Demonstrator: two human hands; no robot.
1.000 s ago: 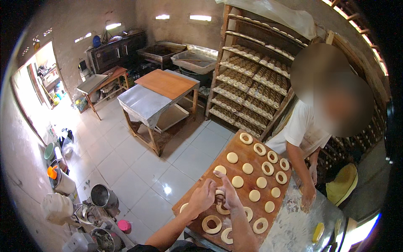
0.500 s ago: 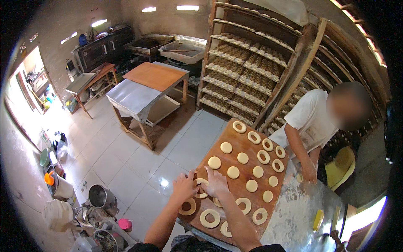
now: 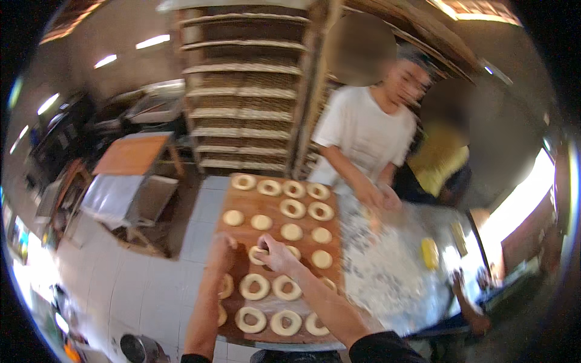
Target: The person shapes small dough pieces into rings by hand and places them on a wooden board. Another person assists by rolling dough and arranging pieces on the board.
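Pale dough rings and flat dough rounds lie in rows on a brown wooden board [image 3: 275, 204]. My right hand [image 3: 278, 254] is closed, its fingertips on a dough round [image 3: 256, 256] near the board's middle; part of that round is hidden under the hand. My left hand [image 3: 223, 249] is at the board's left edge, blurred, and its fingers are hard to make out. Just past the hands is a dough round [image 3: 261, 222]. Nearer to me are finished-looking rings, such as a dough ring [image 3: 255, 287], and my right forearm covers part of another.
Right of the board is a floured metal table [image 3: 387, 272] with a yellow block-shaped thing [image 3: 430, 253] on it. Across it a person in a white shirt [image 3: 366, 130] works with both hands. Behind stands a tall rack [image 3: 242, 113] of loaded trays. A low table [image 3: 115, 193] is at left.
My view has swung right, so board and rack appear farther left. My hands have gone from a ring by the board's left edge to a round farther in, the left hand now apart from it.
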